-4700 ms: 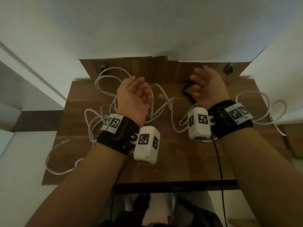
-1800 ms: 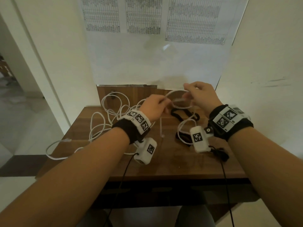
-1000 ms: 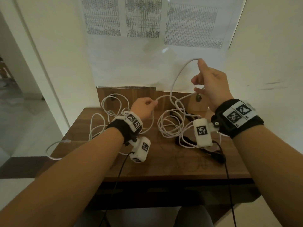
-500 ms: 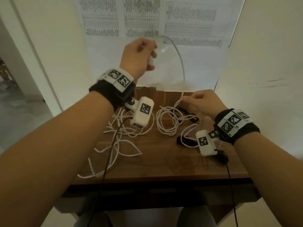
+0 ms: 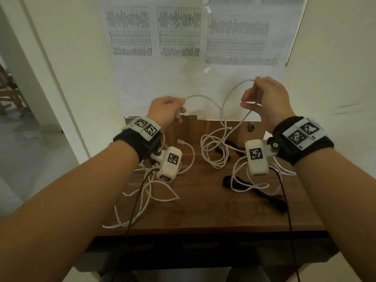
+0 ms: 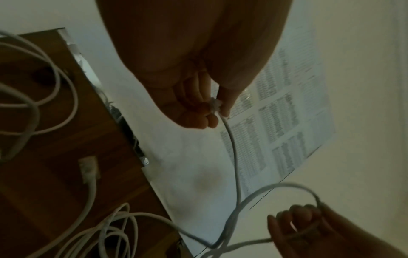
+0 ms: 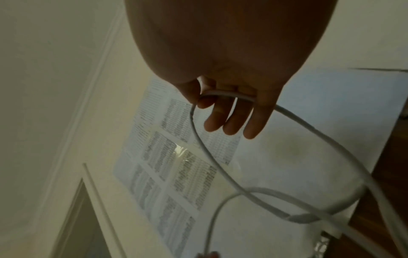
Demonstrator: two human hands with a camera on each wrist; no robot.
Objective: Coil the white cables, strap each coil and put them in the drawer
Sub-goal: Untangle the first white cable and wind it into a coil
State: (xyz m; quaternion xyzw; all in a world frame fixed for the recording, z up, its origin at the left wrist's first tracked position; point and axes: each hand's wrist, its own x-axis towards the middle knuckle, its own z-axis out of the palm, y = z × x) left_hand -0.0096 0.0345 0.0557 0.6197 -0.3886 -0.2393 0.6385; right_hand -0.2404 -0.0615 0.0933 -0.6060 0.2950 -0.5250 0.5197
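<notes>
Wooden counter (image 5: pixel 203 204) below both hands | left hand (image 5: pixel 165 110) pinches white cable (image 5: pixel 205 97) plug end; right hand (image 5: pixel 264 100) grasps a raised loop | coiling just begun | next: gather more loops rightward.

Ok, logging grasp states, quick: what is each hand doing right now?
Left hand: pinches the connector end of the white cable.
Right hand: fingers curled round the same white cable, holding a loop.

Wood desk (image 5: pixel 203 210), papered wall (image 5: pixel 179 31)
</notes>
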